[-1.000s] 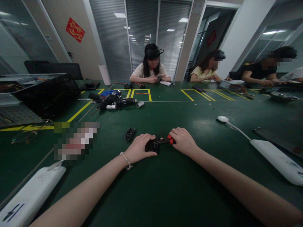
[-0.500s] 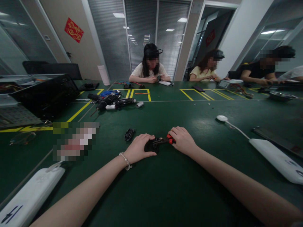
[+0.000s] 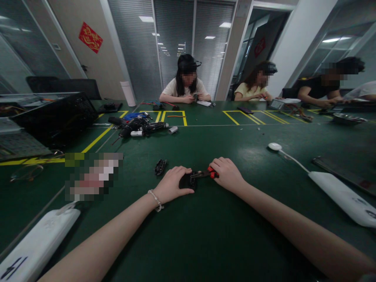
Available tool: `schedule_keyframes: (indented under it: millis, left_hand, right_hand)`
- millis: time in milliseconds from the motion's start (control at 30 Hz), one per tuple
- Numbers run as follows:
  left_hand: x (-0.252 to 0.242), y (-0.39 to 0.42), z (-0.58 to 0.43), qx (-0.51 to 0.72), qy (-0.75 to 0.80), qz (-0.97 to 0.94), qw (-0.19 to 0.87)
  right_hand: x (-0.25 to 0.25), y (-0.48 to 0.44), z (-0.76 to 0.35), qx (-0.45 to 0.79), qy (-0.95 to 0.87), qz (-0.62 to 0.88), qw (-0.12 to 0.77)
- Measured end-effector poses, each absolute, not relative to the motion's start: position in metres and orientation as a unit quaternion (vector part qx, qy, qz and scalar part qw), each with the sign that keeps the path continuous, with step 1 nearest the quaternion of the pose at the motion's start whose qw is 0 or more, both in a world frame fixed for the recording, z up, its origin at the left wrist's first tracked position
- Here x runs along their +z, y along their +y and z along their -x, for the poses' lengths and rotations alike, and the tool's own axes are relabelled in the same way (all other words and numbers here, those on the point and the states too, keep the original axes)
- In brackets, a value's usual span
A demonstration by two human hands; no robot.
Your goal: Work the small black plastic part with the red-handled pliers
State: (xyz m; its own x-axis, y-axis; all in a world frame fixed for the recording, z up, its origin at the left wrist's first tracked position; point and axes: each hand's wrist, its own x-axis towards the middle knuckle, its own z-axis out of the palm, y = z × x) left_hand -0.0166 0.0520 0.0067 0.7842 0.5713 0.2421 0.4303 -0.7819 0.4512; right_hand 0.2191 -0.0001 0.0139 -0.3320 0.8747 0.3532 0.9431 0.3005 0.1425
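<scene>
My left hand [image 3: 173,181], with a beaded bracelet at the wrist, is closed around a small flat black part [image 3: 187,181] on the table. Its thumb and fingers grip opposite sides of the part. My right hand [image 3: 227,173] is wrapped around the red handles of a pair of pliers [image 3: 212,172]. The dark jaws point left and reach the black part's right side; whether they grip it I cannot make out. Beyond my left hand lies a black ribbed piece [image 3: 160,167], touched by neither hand.
A power drill [image 3: 129,127] with tools and cables lies at back left, beside an open computer case [image 3: 55,117]. White numbered power packs [image 3: 41,239] flank my forearms; the right one [image 3: 340,196] has a cord. Several people sit across the green table [image 3: 199,145].
The plier jaws have shifted slightly against the black part. Both my hands stay in nearly the same place.
</scene>
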Motion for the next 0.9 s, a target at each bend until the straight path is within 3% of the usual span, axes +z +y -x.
schedule_keyframes:
  millis: [900]
  left_hand:
    - [0.0079,0.0519,0.0167,0.188,0.274,-0.922,0.198]
  right_hand:
    - [0.0162,-0.0001,-0.2182,-0.172,-0.804,0.563,0.082]
